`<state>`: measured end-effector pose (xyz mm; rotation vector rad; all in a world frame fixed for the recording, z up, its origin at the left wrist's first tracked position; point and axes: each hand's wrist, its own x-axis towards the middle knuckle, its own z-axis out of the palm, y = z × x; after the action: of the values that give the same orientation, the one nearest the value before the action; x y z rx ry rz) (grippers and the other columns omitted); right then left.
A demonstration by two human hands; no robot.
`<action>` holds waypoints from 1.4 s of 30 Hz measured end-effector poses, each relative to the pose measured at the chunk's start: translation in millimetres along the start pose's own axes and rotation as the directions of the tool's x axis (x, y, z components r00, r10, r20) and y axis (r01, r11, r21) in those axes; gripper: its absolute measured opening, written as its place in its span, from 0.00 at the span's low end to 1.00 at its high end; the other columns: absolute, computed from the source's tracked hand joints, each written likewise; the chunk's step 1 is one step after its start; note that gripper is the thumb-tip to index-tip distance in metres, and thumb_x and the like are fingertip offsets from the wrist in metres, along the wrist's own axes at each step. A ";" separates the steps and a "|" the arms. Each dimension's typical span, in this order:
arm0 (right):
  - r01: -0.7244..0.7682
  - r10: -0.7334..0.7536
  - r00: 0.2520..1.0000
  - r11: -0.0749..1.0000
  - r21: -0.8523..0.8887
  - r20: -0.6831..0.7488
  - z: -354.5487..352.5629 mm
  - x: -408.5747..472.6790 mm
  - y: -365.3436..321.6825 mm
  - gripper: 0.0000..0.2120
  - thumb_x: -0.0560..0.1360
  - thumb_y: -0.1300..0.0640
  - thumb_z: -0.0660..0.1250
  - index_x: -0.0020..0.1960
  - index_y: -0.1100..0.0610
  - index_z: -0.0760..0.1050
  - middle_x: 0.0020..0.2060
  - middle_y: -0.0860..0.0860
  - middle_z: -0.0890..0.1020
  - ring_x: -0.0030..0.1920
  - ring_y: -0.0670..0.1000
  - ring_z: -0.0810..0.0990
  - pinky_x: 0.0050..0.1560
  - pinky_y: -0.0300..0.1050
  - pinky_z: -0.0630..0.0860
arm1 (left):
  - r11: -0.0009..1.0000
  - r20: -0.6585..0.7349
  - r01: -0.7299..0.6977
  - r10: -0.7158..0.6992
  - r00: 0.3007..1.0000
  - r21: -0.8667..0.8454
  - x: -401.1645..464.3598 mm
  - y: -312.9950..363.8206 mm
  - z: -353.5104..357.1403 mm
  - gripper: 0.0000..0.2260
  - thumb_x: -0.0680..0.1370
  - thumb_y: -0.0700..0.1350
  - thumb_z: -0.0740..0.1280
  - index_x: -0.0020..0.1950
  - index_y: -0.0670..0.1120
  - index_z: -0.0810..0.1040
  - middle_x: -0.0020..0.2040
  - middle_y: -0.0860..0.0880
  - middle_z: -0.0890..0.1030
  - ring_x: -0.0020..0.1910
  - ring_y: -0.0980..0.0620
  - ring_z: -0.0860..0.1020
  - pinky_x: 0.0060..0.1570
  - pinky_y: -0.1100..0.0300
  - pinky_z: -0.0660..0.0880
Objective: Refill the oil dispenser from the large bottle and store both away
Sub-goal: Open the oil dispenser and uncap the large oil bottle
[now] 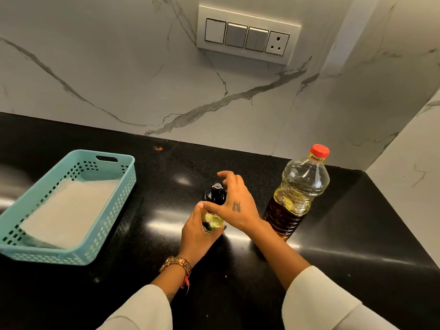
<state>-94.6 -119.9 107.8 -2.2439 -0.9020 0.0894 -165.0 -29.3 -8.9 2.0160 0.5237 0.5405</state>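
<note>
A small oil dispenser (pixel 213 206) with a black top and yellow oil inside stands on the black counter (pixel 333 246) at the middle. My left hand (pixel 197 232) grips its lower body from the near side. My right hand (pixel 234 201) hovers over its black top with the fingers spread and relaxed, thumb reaching toward the left hand. The large clear oil bottle (pixel 298 194) with a red cap stands upright to the right, apart from both hands.
A teal plastic basket (pixel 114 210) lined with white paper sits at the left of the counter. A marble wall with a switch panel (pixel 247 35) rises behind, and a side wall (pixel 404 186) closes off the right.
</note>
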 end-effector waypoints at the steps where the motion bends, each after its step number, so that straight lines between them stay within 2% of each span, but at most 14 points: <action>1: 0.005 -0.007 1.000 0.999 -0.039 -0.030 2.0 -0.7 -0.2 0.35 0.64 0.39 0.72 0.65 0.51 0.64 0.60 0.50 0.72 0.60 0.50 0.71 0.55 0.45 0.72 | 1.000 0.001 0.006 -0.006 1.000 0.005 0.3 -0.4 0.6 0.26 0.65 0.56 0.74 0.58 0.59 0.66 0.45 0.62 0.74 0.44 0.62 0.75 0.38 0.77 0.69; 4: 0.036 -0.036 0.999 0.999 -0.012 0.022 0.3 0.6 -1.0 0.29 0.65 0.48 0.73 0.62 0.51 0.65 0.56 0.50 0.76 0.56 0.51 0.74 0.51 0.45 0.74 | 1.000 -0.004 -0.012 0.012 1.000 -0.001 0.7 -1.3 0.9 0.29 0.65 0.55 0.75 0.61 0.57 0.66 0.49 0.61 0.75 0.46 0.61 0.76 0.39 0.75 0.70; 7: 0.025 -0.057 0.983 0.983 0.181 0.172 -5.7 2.8 -1.3 0.33 0.66 0.58 0.71 0.67 0.51 0.62 0.63 0.51 0.73 0.61 0.54 0.73 0.58 0.48 0.74 | 1.000 -0.004 -0.024 0.024 1.000 -0.016 0.3 0.2 -0.6 0.32 0.65 0.54 0.75 0.65 0.57 0.64 0.52 0.60 0.76 0.48 0.61 0.75 0.41 0.75 0.70; 10: 0.053 -0.065 0.992 0.992 0.117 0.105 -1.7 -0.5 0.8 0.37 0.65 0.52 0.74 0.70 0.50 0.60 0.69 0.50 0.65 0.69 0.51 0.65 0.64 0.47 0.68 | 1.000 -0.012 -0.017 0.017 1.000 -0.021 -1.1 3.0 -1.1 0.30 0.65 0.52 0.76 0.62 0.59 0.65 0.51 0.61 0.76 0.48 0.65 0.75 0.41 0.77 0.69; 12: 0.035 -0.034 0.999 0.999 -0.006 0.025 2.0 -3.0 0.7 0.37 0.64 0.44 0.74 0.67 0.51 0.62 0.64 0.50 0.68 0.64 0.50 0.67 0.60 0.47 0.70 | 0.999 -0.023 -0.018 0.017 1.000 -0.031 -1.8 4.7 -1.1 0.28 0.65 0.52 0.76 0.60 0.62 0.65 0.49 0.62 0.77 0.48 0.68 0.75 0.41 0.77 0.70; 14: 0.035 -0.035 0.999 0.997 -0.075 0.004 2.3 -2.8 0.4 0.33 0.64 0.44 0.74 0.64 0.51 0.64 0.58 0.50 0.72 0.59 0.51 0.69 0.54 0.44 0.71 | 0.999 -0.026 -0.014 0.013 1.000 -0.046 -1.7 4.6 -0.7 0.28 0.65 0.52 0.76 0.59 0.62 0.66 0.49 0.61 0.77 0.49 0.69 0.74 0.42 0.76 0.70; 17: 0.064 -0.068 0.993 0.997 0.047 0.094 -3.5 1.1 -1.0 0.29 0.64 0.55 0.73 0.62 0.53 0.66 0.53 0.50 0.74 0.53 0.52 0.73 0.47 0.42 0.71 | 0.998 -0.021 0.002 -0.003 1.000 -0.057 -1.2 2.4 -0.6 0.30 0.64 0.51 0.76 0.62 0.59 0.67 0.50 0.60 0.78 0.49 0.66 0.75 0.42 0.76 0.70; 20: 0.031 -0.059 0.987 0.983 0.184 0.150 -5.4 0.6 -1.5 0.34 0.64 0.57 0.74 0.66 0.52 0.63 0.59 0.50 0.71 0.58 0.50 0.71 0.53 0.43 0.72 | 0.998 -0.017 0.011 -0.013 1.000 -0.059 -0.7 0.5 0.1 0.31 0.64 0.50 0.76 0.63 0.57 0.67 0.50 0.58 0.78 0.49 0.62 0.77 0.42 0.76 0.71; 22: 0.031 -0.041 0.993 0.996 0.088 0.113 -1.8 -1.1 -1.0 0.36 0.64 0.51 0.75 0.68 0.51 0.61 0.62 0.50 0.69 0.61 0.49 0.69 0.58 0.45 0.72 | 0.999 -0.025 0.003 -0.005 1.000 -0.054 -0.9 0.3 0.4 0.30 0.64 0.50 0.76 0.62 0.57 0.68 0.49 0.59 0.78 0.48 0.61 0.77 0.41 0.76 0.70; 25: 0.064 -0.058 0.995 0.995 -0.082 0.080 0.5 0.6 -3.0 0.32 0.65 0.48 0.73 0.64 0.51 0.64 0.57 0.51 0.74 0.58 0.51 0.71 0.56 0.47 0.73 | 0.999 -0.032 0.007 -0.008 0.999 -0.037 -1.2 1.2 0.2 0.29 0.64 0.50 0.77 0.61 0.54 0.68 0.46 0.60 0.77 0.45 0.61 0.77 0.40 0.77 0.70; 29: 0.058 -0.055 0.996 0.997 -0.042 0.077 -10.8 9.2 -7.8 0.26 0.63 0.50 0.75 0.58 0.53 0.71 0.50 0.51 0.77 0.51 0.52 0.75 0.47 0.44 0.72 | 0.999 -0.037 0.025 -0.026 0.999 -0.044 -1.6 3.1 -0.7 0.30 0.64 0.49 0.77 0.61 0.56 0.68 0.47 0.60 0.77 0.46 0.65 0.75 0.40 0.78 0.68; 34: -0.008 0.020 0.994 0.994 0.111 -0.109 -32.5 9.0 -2.8 0.24 0.63 0.52 0.75 0.56 0.52 0.72 0.46 0.46 0.77 0.47 0.46 0.76 0.45 0.40 0.72 | 0.998 -0.040 0.018 -0.020 0.999 -0.052 -2.7 5.1 -1.1 0.29 0.64 0.48 0.77 0.61 0.56 0.68 0.49 0.61 0.76 0.46 0.65 0.75 0.41 0.79 0.68; 37: -0.035 0.062 0.980 0.989 0.143 -0.189 -29.8 -8.6 15.1 0.23 0.63 0.53 0.75 0.55 0.52 0.71 0.44 0.46 0.77 0.44 0.45 0.76 0.42 0.37 0.70 | 0.999 -0.056 0.020 -0.022 0.998 -0.044 -3.1 6.3 -0.8 0.32 0.64 0.48 0.76 0.64 0.54 0.66 0.52 0.56 0.77 0.48 0.58 0.76 0.42 0.73 0.69; 42: -0.170 0.184 0.971 0.981 0.098 -0.155 3.2 -40.9 56.7 0.22 0.63 0.58 0.73 0.54 0.52 0.68 0.46 0.49 0.77 0.47 0.49 0.76 0.45 0.38 0.68 | 1.000 -0.094 -0.007 0.006 0.996 -0.013 -3.4 6.2 -0.2 0.36 0.63 0.47 0.76 0.67 0.55 0.63 0.57 0.53 0.77 0.53 0.55 0.76 0.48 0.64 0.70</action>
<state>-93.5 -172.5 61.7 -2.2123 -0.5989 0.0238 -167.0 -34.0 -3.9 1.9875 0.5691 0.6442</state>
